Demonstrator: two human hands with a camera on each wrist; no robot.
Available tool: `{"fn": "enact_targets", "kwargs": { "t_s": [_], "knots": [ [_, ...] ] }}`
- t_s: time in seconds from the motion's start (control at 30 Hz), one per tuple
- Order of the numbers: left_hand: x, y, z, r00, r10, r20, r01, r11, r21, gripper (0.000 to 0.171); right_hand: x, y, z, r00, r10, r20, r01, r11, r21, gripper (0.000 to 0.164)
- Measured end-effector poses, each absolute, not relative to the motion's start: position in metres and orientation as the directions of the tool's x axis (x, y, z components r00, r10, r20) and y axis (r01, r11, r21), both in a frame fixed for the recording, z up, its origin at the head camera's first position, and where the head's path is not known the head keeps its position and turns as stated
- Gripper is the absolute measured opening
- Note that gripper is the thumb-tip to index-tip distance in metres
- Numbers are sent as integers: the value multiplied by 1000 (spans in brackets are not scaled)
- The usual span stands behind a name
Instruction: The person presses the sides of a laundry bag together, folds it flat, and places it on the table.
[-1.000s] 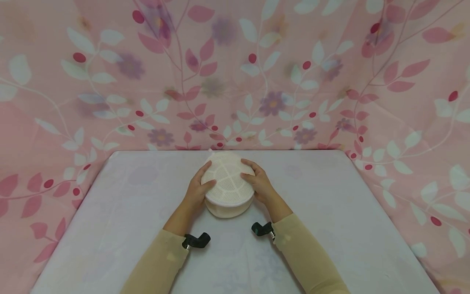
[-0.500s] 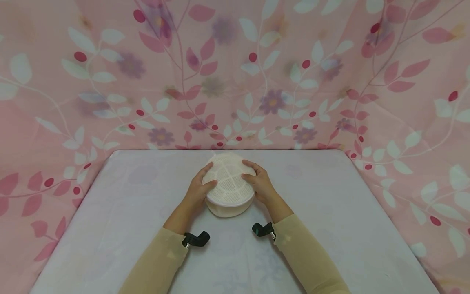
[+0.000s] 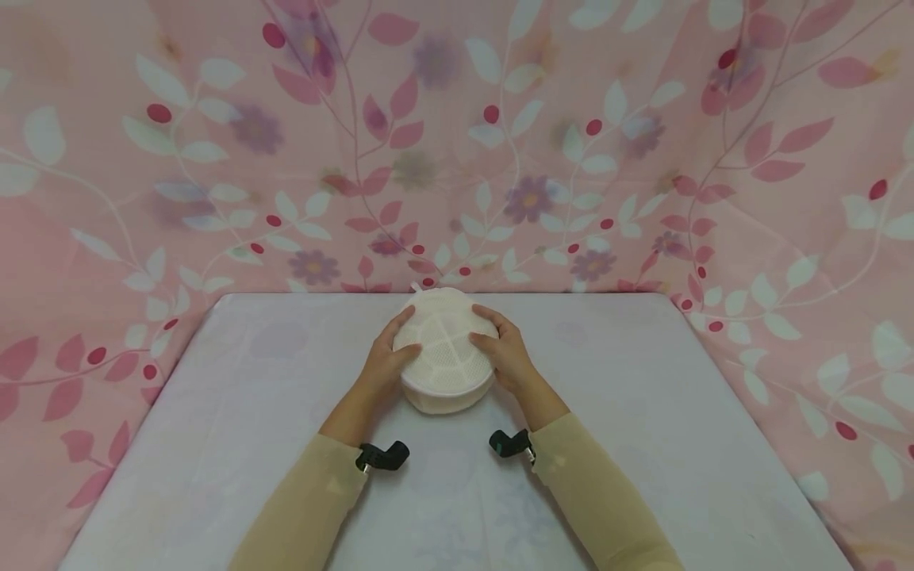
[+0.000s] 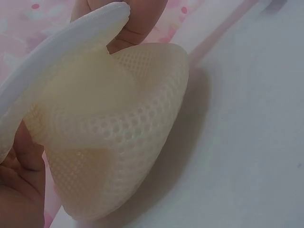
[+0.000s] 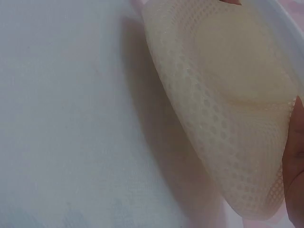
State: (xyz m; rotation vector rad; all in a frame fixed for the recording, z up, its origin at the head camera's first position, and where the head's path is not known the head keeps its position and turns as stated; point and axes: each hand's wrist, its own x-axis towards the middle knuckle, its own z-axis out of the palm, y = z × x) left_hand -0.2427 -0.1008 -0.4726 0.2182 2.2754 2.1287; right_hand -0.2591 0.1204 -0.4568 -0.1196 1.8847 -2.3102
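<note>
A round, cream-white mesh laundry bag (image 3: 444, 341) stands at the middle of the table's far part in the head view. My left hand (image 3: 389, 354) grips its left side, thumb on the upper mesh face. On the opposite side my right hand (image 3: 505, 353) holds it the same way, thumb and fingers over the edge. From the left wrist, the mesh bag (image 4: 137, 123) shows holes along its curved body, a smooth white rim above and a gap below that rim. The right wrist view shows the mesh bag (image 5: 209, 109) leaning, with part of a hand (image 5: 295, 175) at its side.
A white cloth-covered table (image 3: 457, 507) lies under both arms. Pink floral fabric (image 3: 457, 159) hangs behind and on both sides. Black wrist mounts (image 3: 385, 456) stick out inward from the tan sleeves.
The mesh bag has lifted or tilted slightly away from me, and its lower part shows less below the rim. Both hands keep their hold, with only small shifts.
</note>
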Motion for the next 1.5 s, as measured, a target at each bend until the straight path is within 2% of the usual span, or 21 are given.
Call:
{"fn": "enact_targets", "kwargs": {
  "t_s": [0.37,1.0,1.5],
  "knots": [
    [-250,-101,-473,-989,133,61,65,24,998,70,-265,119,-459,-987,-147,-67,94,-190,-977,55],
    [-249,-98,-487,-997,75,-3,4,99,995,62,-261,125,-463,-978,-137,-160,174,-100,-980,58],
    [-247,-98,-498,-999,29,-20,-18,76,997,55,-255,120,-470,-990,-20,-141,142,-53,-989,55]
  ]
}}
